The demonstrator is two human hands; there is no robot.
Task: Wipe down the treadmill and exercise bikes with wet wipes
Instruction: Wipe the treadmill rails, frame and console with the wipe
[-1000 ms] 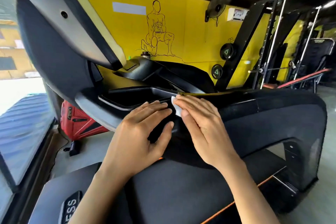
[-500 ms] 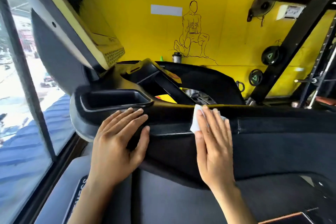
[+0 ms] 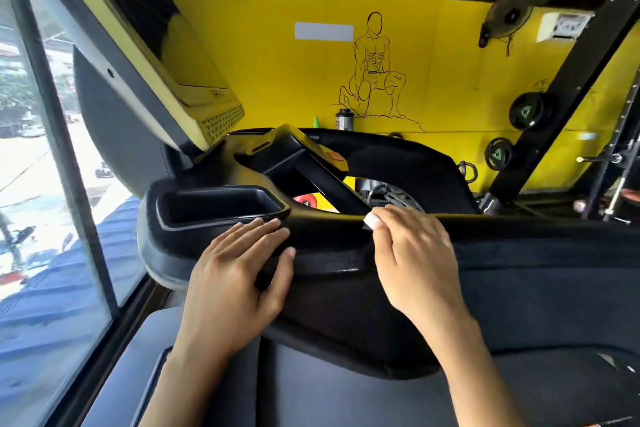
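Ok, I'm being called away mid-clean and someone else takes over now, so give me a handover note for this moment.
Left hand: flat, fingers straight, resting on the treadmill console front below the tray.
Right hand: fingers curled round the wet wipe, pressing it on the top edge of the crossbar, right of the tray.
Done: nothing shows which surfaces are already wiped.
Left: probably the crossbar further right, the tray, the screen; then the exercise bikes, not made out here.

No text can be read. The green marks on the weight plates (image 3: 526, 112) and the print on the white wall box (image 3: 564, 26) are too small to make out.
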